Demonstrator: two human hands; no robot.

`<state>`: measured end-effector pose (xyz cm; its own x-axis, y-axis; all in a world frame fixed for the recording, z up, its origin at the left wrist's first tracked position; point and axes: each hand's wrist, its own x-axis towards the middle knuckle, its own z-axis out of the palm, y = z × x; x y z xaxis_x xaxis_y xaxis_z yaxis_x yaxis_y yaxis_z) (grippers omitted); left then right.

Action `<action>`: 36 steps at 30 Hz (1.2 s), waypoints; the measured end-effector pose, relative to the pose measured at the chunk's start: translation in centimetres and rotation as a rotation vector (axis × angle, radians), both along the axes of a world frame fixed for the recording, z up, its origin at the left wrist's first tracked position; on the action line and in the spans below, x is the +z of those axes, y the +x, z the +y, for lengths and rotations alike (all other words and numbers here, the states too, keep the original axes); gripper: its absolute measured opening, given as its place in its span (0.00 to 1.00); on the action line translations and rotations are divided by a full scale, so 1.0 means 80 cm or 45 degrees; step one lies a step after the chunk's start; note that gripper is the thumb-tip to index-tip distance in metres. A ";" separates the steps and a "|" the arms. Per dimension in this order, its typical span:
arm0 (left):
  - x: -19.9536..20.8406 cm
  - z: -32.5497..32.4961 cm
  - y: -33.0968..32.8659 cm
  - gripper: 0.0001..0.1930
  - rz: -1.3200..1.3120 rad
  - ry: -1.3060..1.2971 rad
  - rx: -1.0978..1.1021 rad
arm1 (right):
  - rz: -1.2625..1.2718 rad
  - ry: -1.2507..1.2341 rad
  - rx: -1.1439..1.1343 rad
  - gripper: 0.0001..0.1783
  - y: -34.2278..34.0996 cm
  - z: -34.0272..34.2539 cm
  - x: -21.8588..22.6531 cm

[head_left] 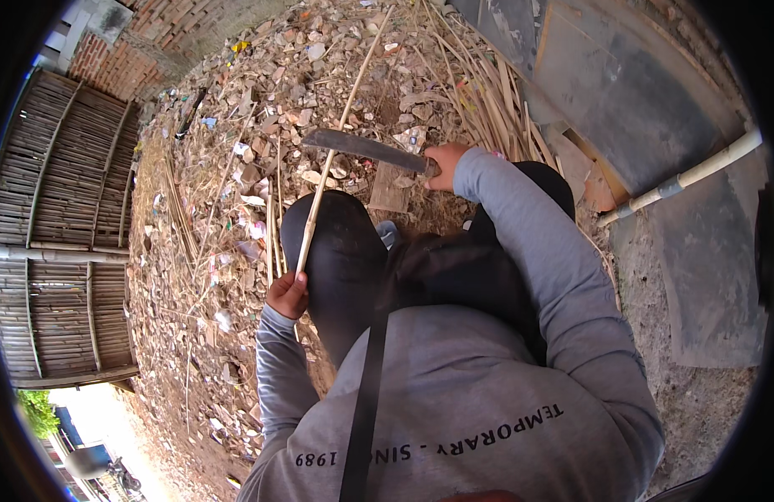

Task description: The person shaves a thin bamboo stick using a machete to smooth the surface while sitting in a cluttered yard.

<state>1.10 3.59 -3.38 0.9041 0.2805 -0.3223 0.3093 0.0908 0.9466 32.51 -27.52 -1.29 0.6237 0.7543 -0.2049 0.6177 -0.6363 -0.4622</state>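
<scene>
My left hand (288, 294) is closed around the lower end of a long, thin bamboo strip (330, 159). The strip slants up and away past my left knee. In my right hand (445, 166) is the handle of a machete (362, 147), its dark blade pointing left. The blade crosses the strip near its middle; whether it touches or only overlaps in view, I cannot tell. A small wooden block (390, 187) lies on the ground between my knees, below the blade. A few more strips (273, 226) stand or lie beside my left knee.
A pile of split bamboo strips (496, 92) lies ahead to the right. Stones and litter (228, 209) cover the ground. A bamboo slat fence (61, 167) stands at left, a brick wall (165, 38) at far left. Grey panels (630, 92) and a pole (684, 176) are at right.
</scene>
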 end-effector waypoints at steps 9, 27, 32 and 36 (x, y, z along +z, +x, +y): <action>-0.002 0.003 0.000 0.17 0.002 -0.087 0.014 | 0.034 -0.047 0.027 0.29 0.002 0.000 -0.002; 0.032 -0.029 0.005 0.22 0.090 0.752 -0.019 | -0.118 -0.042 -0.161 0.20 -0.010 -0.002 0.035; 0.056 -0.045 0.007 0.23 0.108 0.915 -0.016 | -0.209 -0.105 -0.153 0.19 -0.021 0.004 0.055; 0.065 -0.048 0.011 0.23 0.120 1.099 -0.105 | -0.115 -0.154 -0.261 0.19 -0.006 -0.006 0.052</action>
